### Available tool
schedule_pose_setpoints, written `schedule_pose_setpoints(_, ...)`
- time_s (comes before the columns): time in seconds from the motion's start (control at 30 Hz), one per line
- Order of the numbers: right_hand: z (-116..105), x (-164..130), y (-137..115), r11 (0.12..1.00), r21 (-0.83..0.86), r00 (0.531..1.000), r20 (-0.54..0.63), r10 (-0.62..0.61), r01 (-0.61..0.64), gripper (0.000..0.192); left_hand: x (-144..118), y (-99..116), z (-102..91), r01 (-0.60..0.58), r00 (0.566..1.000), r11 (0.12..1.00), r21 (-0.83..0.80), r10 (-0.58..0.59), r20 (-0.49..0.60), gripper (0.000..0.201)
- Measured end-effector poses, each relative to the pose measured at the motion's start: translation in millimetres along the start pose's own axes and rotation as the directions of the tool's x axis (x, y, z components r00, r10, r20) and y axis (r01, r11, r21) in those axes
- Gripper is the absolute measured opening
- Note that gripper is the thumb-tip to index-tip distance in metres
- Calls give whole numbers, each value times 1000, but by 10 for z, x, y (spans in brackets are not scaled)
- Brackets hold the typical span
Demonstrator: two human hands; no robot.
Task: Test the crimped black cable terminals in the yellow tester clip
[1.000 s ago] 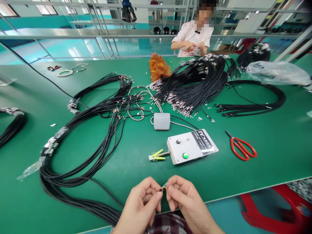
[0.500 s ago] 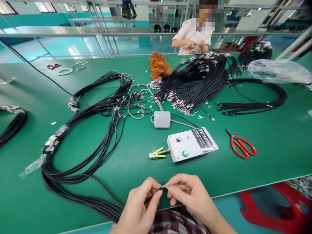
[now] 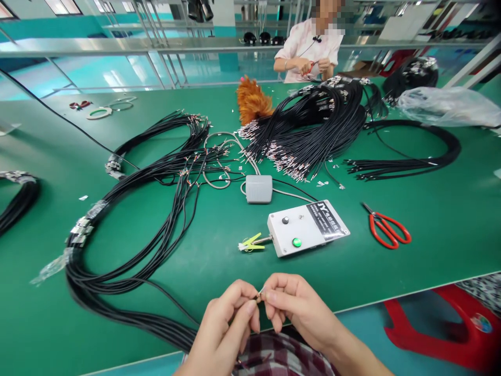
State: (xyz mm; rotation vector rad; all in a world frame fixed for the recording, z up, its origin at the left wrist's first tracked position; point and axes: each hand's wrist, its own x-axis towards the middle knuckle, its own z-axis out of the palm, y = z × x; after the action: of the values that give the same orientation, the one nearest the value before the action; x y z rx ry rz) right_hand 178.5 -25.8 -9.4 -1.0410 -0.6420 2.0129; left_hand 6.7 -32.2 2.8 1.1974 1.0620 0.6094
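At the table's near edge, my left hand (image 3: pixel 230 318) pinches a cable end between thumb and fingers; most of that cable is hidden by the hand. My right hand (image 3: pixel 291 308) closes thumb and forefinger on the thin wires at the same end, and the fingertips of both hands nearly meet. Black cables (image 3: pixel 129 313) run in a bundle from the left toward my left hand. Just beyond the hands lies a white control box (image 3: pixel 295 230) with a lit green button and a yellow-green clip (image 3: pixel 251 243) on its shaft.
Red-handled scissors (image 3: pixel 387 227) lie on the right. A grey pedal (image 3: pixel 259 189) sits behind the box. Heaped black cables (image 3: pixel 313 130), an orange duster (image 3: pixel 252 102) and a plastic bag (image 3: pixel 450 107) lie farther back. Across the table a co-worker (image 3: pixel 313 49) handles wires. A red stool (image 3: pixel 442 329) stands at right.
My fingertips have drawn closer together over the cable end, and the coloured wires seen before are now mostly covered. The camera view has shifted slightly.
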Motion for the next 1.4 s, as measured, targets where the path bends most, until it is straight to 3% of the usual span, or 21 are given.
schedule_pose_setpoints(0.17,144,20,132,994,-49,990,-98,-101,96,38,11,-11,20,80,991,980,-183,-97,-91,39)
schedule_pose_setpoints(0.33,233,-3,164,991,-76,985,-125,-121,113,42,10,-12,4,79,990,980,-182,-99,-100,45)
schedule_pose_setpoints(0.5,181,-36,121,989,-91,984,-127,-127,116,40,7,-18,3,66,990,983,-169,-86,-115,44)
schedule_pose_setpoints(0.73,126,5,88,996,86,998,-61,-28,34,35,0,10,6,85,990,971,-222,-107,-91,44)
schedule_pose_setpoints(1.03,226,35,189,981,166,992,-102,-79,96,36,60,86,-17,60,995,963,-263,-80,-67,47)
schedule_pose_setpoints(1.23,285,50,218,970,7,954,-184,-236,241,38,31,33,-41,48,993,966,-255,-73,-90,40)
schedule_pose_setpoints(1.4,328,69,145,959,-112,936,-212,-279,261,40,12,-1,-57,48,992,975,-216,-72,-105,42)
